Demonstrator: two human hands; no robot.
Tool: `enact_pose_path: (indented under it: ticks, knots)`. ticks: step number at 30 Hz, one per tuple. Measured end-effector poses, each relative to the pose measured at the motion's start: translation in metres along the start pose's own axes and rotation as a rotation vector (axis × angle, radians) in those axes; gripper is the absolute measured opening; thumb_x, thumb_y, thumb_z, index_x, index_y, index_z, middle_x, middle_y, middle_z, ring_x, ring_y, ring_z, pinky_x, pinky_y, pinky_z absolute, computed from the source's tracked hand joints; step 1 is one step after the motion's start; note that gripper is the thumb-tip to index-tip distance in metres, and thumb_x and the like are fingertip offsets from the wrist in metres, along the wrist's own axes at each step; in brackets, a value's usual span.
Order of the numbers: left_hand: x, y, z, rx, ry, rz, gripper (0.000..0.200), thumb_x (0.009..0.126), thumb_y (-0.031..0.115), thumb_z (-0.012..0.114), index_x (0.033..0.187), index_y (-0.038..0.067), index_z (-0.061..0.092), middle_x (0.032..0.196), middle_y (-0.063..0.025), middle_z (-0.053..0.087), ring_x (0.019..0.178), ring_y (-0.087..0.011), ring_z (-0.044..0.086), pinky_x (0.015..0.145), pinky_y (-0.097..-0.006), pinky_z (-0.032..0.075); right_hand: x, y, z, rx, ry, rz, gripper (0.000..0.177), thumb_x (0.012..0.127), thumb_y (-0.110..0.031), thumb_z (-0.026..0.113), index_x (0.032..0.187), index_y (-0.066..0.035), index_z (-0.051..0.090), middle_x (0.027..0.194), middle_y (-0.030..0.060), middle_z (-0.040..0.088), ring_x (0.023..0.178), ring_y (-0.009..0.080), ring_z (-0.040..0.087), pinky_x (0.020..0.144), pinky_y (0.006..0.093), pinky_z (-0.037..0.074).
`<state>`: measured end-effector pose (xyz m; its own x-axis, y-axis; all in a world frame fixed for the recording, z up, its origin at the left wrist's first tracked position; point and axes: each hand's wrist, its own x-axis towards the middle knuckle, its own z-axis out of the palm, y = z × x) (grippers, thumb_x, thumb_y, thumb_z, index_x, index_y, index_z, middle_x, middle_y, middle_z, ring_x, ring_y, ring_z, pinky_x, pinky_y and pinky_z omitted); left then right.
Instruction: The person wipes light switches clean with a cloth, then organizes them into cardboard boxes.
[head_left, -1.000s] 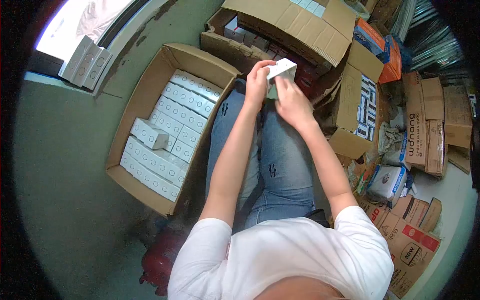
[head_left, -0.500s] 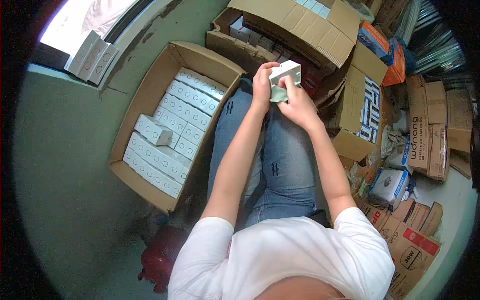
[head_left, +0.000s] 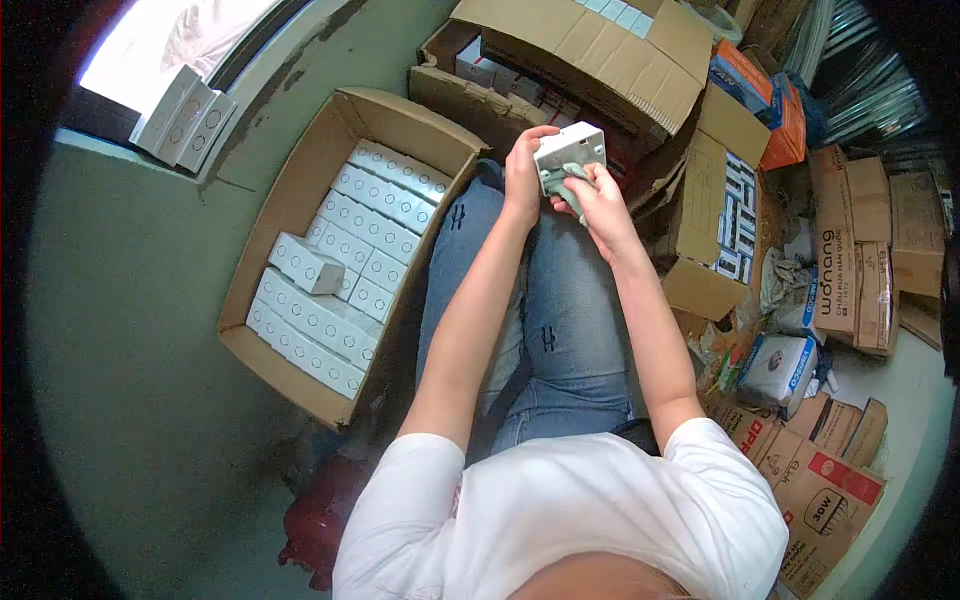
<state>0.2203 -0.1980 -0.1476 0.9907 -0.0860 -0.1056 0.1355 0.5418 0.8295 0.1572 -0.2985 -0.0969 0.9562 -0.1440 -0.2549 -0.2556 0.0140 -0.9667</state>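
My left hand grips a white plastic electrical back box by its left side, above my knees. The box's open hollow side faces me. In my right hand is a pale green cloth, bunched between the fingers and pressed against the inside of the box. To the left stands an open cardboard carton with rows of similar white boxes. One white box lies raised on top of the others there.
Several white boxes stand on the window ledge. Ahead is a large open carton; another carton holding white and blue pieces sits at my right. Flattened cartons and a wrapped package lie further right. A dark red object is at lower left.
My right hand has pulled back slightly from the box's upper part and now works the cloth lower inside it. The box has tilted so its hollow side shows more.
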Motion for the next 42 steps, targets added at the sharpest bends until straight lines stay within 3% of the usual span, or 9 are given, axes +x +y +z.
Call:
enact_pose_path:
  ticks: [2,3,4,9,12,14,20,27,42]
  knots:
    - [0.001,-0.009,-0.001,0.078,-0.022,0.055,0.039,0.089,0.026,0.040,0.105,0.001,0.066,0.102,-0.0092,0.065,0.094,-0.0188,0.058,0.085,-0.0317,0.045,-0.001,0.012,-0.001,-0.482,0.051,-0.204,0.018,0.092,-0.014,0.059,0.092,-0.008,0.043,0.088,0.0091,0.066,0.079,0.0171,0.067,0.065,0.0288,0.052]
    - [0.002,-0.011,-0.001,0.102,-0.036,0.082,0.039,0.090,0.026,0.040,0.105,0.001,0.066,0.102,-0.0090,0.065,0.093,-0.0183,0.058,0.085,-0.0310,0.045,-0.018,-0.019,0.016,-0.769,0.111,-0.226,0.026,0.087,-0.015,0.062,0.100,-0.004,0.043,0.088,0.0271,0.061,0.083,0.0447,0.064,0.075,0.0505,0.049]
    - [0.000,-0.012,-0.002,0.063,-0.022,0.055,0.039,0.090,0.026,0.040,0.105,0.001,0.066,0.102,-0.0090,0.065,0.093,-0.0182,0.058,0.085,-0.0309,0.045,-0.013,-0.006,0.017,-0.764,0.110,-0.266,0.026,0.087,-0.017,0.061,0.100,-0.005,0.042,0.087,0.0298,0.060,0.086,0.0519,0.059,0.075,0.0529,0.047]
    - [0.004,-0.015,-0.005,-0.061,0.008,-0.008,0.038,0.090,0.026,0.041,0.108,0.002,0.064,0.103,-0.0085,0.064,0.092,-0.0180,0.059,0.085,-0.0304,0.046,0.007,-0.009,-0.005,-0.099,-0.030,0.023,0.010,0.094,-0.009,0.051,0.099,-0.009,0.043,0.089,0.0064,0.063,0.066,0.0126,0.065,0.056,0.0250,0.053]
    - [0.007,-0.018,-0.006,-0.104,0.010,-0.025,0.039,0.090,0.028,0.042,0.112,0.004,0.063,0.106,-0.0091,0.062,0.094,-0.0186,0.060,0.085,-0.0313,0.047,0.010,-0.001,-0.015,-0.628,0.323,-0.422,0.026,0.089,-0.006,0.058,0.108,-0.005,0.040,0.089,0.0185,0.064,0.075,0.0346,0.068,0.068,0.0411,0.054]
    - [0.004,-0.010,-0.002,-0.162,0.009,-0.067,0.041,0.090,0.030,0.043,0.117,0.005,0.061,0.107,-0.0105,0.061,0.094,-0.0202,0.060,0.084,-0.0328,0.049,0.004,-0.013,-0.015,-0.492,0.337,-0.507,0.040,0.084,-0.004,0.063,0.116,-0.007,0.040,0.104,0.0248,0.066,0.099,0.0409,0.066,0.082,0.0447,0.052]
    - [-0.001,-0.014,0.000,-0.002,-0.062,0.072,0.037,0.091,0.025,0.042,0.119,0.005,0.056,0.106,-0.0076,0.059,0.094,-0.0159,0.056,0.085,-0.0293,0.045,0.006,-0.005,0.003,-0.695,0.220,-0.425,0.043,0.084,-0.007,0.064,0.122,-0.006,0.044,0.105,0.0267,0.065,0.100,0.0443,0.063,0.084,0.0463,0.050]
    - [-0.005,-0.016,-0.001,0.033,-0.100,0.254,0.036,0.092,0.019,0.045,0.125,0.005,0.048,0.109,-0.0114,0.059,0.097,-0.0168,0.057,0.088,-0.0298,0.046,0.022,0.019,0.002,-0.139,0.133,-0.302,0.039,0.090,-0.005,0.057,0.126,-0.004,0.042,0.110,0.0067,0.059,0.097,0.0163,0.058,0.081,0.0356,0.050]
    - [-0.015,-0.003,0.009,0.091,-0.274,0.238,0.029,0.091,0.008,0.050,0.113,0.000,0.067,0.103,-0.0048,0.068,0.092,-0.0097,0.061,0.082,-0.0241,0.048,0.011,-0.014,-0.030,0.346,0.063,0.153,0.038,0.091,-0.006,0.047,0.128,-0.007,0.056,0.112,0.0027,0.063,0.099,0.0131,0.061,0.083,0.0292,0.050]
